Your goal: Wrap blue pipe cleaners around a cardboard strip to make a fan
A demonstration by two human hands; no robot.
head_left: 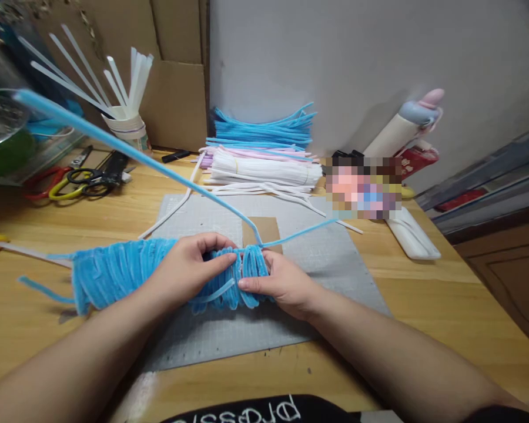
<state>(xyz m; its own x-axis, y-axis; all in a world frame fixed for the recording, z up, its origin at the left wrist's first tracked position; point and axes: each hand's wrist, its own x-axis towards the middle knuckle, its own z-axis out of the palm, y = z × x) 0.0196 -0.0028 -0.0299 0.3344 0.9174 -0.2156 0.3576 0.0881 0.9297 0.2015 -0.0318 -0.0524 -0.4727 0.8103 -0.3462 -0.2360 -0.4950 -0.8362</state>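
Note:
A long roll of blue pipe cleaners (119,273), bent into packed loops, lies across the grey cutting mat and the table. My left hand (200,264) is closed around its middle, thumb pressed on the loops. At the roll's right end, my right hand (286,282) grips the last loops between thumb and fingers, the fingers behind hidden. From that end one blue stem (158,164) rises to the upper left and another (300,232) points right. Loose blue ends stick out at the roll's left side.
Bundles of blue (264,129) and white pipe cleaners (264,167) lie behind the cutting mat (335,294). Scissors (77,182) and a cup of white sticks (130,126) stand at the left. A bottle (397,129) and a white case (414,235) are at the right.

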